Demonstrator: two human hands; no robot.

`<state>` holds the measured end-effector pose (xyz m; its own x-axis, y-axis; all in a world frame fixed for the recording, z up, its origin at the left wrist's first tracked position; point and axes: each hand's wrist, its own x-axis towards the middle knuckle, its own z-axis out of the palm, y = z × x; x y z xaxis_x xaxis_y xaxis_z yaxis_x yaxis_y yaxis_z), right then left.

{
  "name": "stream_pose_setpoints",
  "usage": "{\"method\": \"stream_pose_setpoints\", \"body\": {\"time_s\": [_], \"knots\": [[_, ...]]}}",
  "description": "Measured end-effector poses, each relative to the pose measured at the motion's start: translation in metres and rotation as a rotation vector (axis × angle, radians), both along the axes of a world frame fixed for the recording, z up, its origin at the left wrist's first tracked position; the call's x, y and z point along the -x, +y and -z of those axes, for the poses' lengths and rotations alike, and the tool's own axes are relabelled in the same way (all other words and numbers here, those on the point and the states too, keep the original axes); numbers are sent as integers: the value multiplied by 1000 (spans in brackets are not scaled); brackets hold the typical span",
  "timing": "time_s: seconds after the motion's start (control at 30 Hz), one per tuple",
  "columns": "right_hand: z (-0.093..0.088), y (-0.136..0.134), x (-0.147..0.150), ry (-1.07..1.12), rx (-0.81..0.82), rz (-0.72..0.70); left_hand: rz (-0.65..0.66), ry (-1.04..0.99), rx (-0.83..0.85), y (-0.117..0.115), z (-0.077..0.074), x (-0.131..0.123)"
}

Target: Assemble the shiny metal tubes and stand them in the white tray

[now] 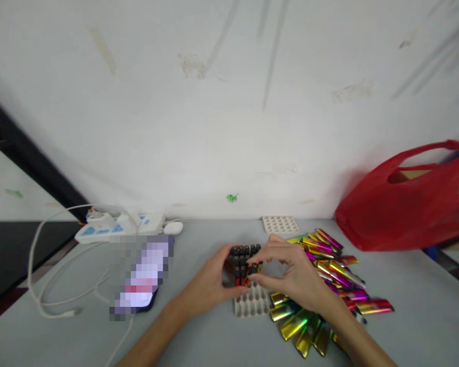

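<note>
A pale tray with rows of round holes lies on the table in front of me. In its far part stand several small black-topped pieces, packed upright in rows, with some red showing low on the front ones. My left hand curves round the left side of this cluster, thumb at the front and fingers behind. From the right, my right hand reaches over the tray, its thumb and forefinger closed round one black-topped piece at the cluster's right side. Shiny multicoloured metallic sleeves lie fanned out beneath and beside my right forearm.
A second pale holed tray lies by the wall. At the right stands a red bag. To the left are a phone, a white power strip, a white rounded device and loose white cables.
</note>
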<state>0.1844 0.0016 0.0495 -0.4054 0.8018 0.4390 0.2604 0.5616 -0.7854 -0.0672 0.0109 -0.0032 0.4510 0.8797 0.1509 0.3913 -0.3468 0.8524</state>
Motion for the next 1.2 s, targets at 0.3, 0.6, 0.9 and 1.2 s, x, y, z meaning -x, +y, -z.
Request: {"method": "stream_pose_setpoints", "body": {"time_s": [0.3,0.6,0.9,1.2], "knots": [[0,0,-1,-77,36,-66,35,-34,44,0,-10,-3],[-4,-1,-2,-99,-58,-77,6,-8,23,0,-7,-2],[3,-3,5,-129,-168,-64,10,-15,23,0,-4,-3],[8,6,-4,-219,-87,343,-11,18,66,-1,-8,-4]]}}
